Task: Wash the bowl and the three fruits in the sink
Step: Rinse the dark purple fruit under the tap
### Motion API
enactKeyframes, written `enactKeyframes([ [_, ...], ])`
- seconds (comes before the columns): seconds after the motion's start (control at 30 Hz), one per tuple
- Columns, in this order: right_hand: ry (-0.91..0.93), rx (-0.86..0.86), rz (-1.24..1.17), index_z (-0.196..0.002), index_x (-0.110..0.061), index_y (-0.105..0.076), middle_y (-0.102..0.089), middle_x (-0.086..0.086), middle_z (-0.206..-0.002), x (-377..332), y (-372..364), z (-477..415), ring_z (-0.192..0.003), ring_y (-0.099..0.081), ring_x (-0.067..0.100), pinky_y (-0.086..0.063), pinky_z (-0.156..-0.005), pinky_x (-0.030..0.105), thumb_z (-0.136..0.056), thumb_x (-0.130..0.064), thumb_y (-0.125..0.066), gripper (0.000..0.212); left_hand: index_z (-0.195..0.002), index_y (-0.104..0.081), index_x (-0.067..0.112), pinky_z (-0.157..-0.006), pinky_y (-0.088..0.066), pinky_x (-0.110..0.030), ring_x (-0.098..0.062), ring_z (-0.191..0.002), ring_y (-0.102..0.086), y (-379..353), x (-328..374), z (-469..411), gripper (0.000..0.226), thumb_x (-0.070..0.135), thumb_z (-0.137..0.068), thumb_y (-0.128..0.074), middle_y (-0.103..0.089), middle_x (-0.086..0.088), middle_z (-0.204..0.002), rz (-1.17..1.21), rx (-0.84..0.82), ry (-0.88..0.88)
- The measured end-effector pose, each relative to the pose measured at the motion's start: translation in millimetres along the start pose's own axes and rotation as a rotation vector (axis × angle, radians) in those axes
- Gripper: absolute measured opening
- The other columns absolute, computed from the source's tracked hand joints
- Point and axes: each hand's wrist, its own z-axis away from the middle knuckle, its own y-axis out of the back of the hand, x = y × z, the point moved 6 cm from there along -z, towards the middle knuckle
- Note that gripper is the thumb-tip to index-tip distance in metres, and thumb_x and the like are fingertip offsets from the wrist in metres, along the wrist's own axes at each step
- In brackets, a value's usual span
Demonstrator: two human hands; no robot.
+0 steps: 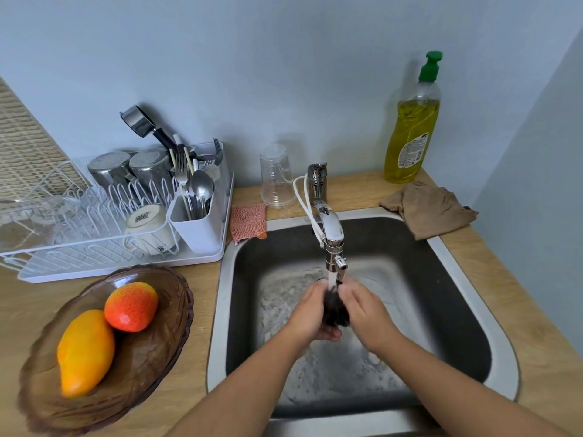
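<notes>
Over the steel sink [467,269], the left hand [310,313] and right hand [366,313] cup a dark, blurred fruit [335,307] between curled fingers under the chrome tap's [331,228] water. A yellow-orange mango [85,351] and red-orange fruit [131,305] lie in the brown glass bowl [151,367] on the left counter.

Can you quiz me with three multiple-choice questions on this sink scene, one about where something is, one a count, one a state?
1. Where does the brown bowl stand?
A. In the sink
B. On the counter left of the sink
C. In the dish rack

2. How many fruits lie in the bowl?
A. One
B. Two
C. Three

3. What is the tap doing?
A. Running
B. Shut off
C. Turned away from the sink

Answers:
1 B, it sits on the wooden counter beside the sink.
2 B, only the yellow-orange fruit and the red-orange fruit lie there.
3 A, water streams onto the dark fruit held between the left hand and the right hand.
</notes>
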Motion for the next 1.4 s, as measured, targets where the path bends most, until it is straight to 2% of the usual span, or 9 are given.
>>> enactKeyframes([
  [0.13,0.089,0.019,0.078,-0.101,-0.036,-0.058,-0.062,-0.014,-0.091,-1,-5,5,-0.086,-0.057,0.002,-0.043,-0.07,0.018,-0.088,-0.046,-0.037,0.026,-0.104,-0.056,0.014,-0.045,-0.047,-0.025,-0.016,-0.045,-0.053,2,5,2,0.056,0.052,-0.098,-0.016,-0.062,-0.01,-0.066,-0.171,0.07,-0.043],
  [0.23,-0.089,0.102,-0.207,-0.065,-0.039,-0.06,-0.058,-0.013,-0.061,-1,4,-6,-0.061,-0.052,0.006,-0.039,-0.053,0.02,-0.091,-0.033,-0.04,0.034,-0.105,-0.047,0.019,-0.047,-0.048,-0.024,-0.017,-0.052,-0.058,-2,10,11,0.04,0.048,-0.098,-0.02,-0.063,-0.017,-0.083,-0.344,0.119,-0.161],
  [0.33,-0.402,0.052,-0.333,-0.073,-0.021,-0.061,-0.057,0.004,-0.072,10,0,-8,-0.059,-0.051,0.019,-0.037,-0.042,0.024,-0.096,-0.031,-0.041,0.032,-0.102,-0.046,0.02,-0.046,-0.049,-0.021,-0.016,-0.049,-0.06,-2,12,10,0.034,0.046,-0.099,-0.024,-0.064,-0.019,-0.092,-0.245,0.127,-0.168],
  [0.5,-0.035,0.012,-0.082,-0.109,-0.033,-0.05,-0.061,-0.005,-0.093,-1,-13,7,-0.083,-0.06,0.01,-0.047,-0.069,0.023,-0.092,-0.038,-0.051,0.017,-0.1,-0.059,0.006,-0.041,-0.041,-0.023,-0.016,-0.037,-0.045,11,-1,-4,0.059,0.05,-0.099,-0.02,-0.055,-0.01,-0.059,0.079,0.161,0.15],
  [0.67,-0.271,0.198,-0.323,-0.076,-0.026,-0.053,-0.057,0.005,-0.073,3,-2,-13,-0.064,-0.055,0.02,-0.046,-0.053,0.034,-0.098,-0.027,-0.038,0.027,-0.104,-0.054,0.018,-0.05,-0.052,-0.022,-0.016,-0.06,-0.065,-2,19,10,0.039,0.051,-0.097,-0.034,-0.065,-0.011,-0.087,-0.203,0.204,-0.293],
  [0.77,-0.448,0.137,-0.351,-0.088,-0.013,-0.059,-0.063,0.015,-0.083,9,-1,-14,-0.061,-0.059,0.026,-0.043,-0.04,0.026,-0.1,-0.031,-0.032,0.035,-0.11,-0.043,0.041,-0.072,-0.058,-0.042,-0.023,-0.087,-0.065,-9,14,10,0.026,0.056,-0.09,-0.038,-0.061,0.001,-0.102,-0.394,0.217,-0.457],
  [1.03,-0.101,0.132,0.014,-0.094,-0.025,-0.056,-0.065,-0.004,-0.086,-4,-4,-3,-0.081,-0.061,0.01,-0.047,-0.068,0.028,-0.101,-0.031,-0.032,0.026,-0.085,-0.051,0.026,-0.077,-0.044,-0.037,-0.019,-0.086,-0.056,11,19,6,0.037,0.045,-0.098,-0.022,-0.061,0.002,-0.085,-0.402,0.294,-0.241],
  [1.23,-0.294,0.001,-0.131,-0.089,-0.015,-0.061,-0.062,0.01,-0.075,5,0,-16,-0.057,-0.058,0.02,-0.042,-0.042,0.024,-0.101,-0.031,-0.027,0.04,-0.107,-0.051,0.026,-0.052,-0.051,-0.029,-0.018,-0.066,-0.064,1,12,13,0.03,0.048,-0.099,-0.031,-0.066,-0.007,-0.095,-0.313,0.175,-0.333],
  [1.4,-0.061,0.031,0.087,-0.103,-0.024,-0.057,-0.061,-0.006,-0.097,-9,-13,-4,-0.092,-0.058,0.012,-0.047,-0.081,0.031,-0.099,-0.033,-0.031,0.028,-0.094,-0.058,0.008,-0.041,-0.048,-0.026,-0.022,-0.058,-0.06,11,7,5,0.055,0.046,-0.099,-0.017,-0.064,-0.018,-0.084,-0.166,0.249,0.035],
])
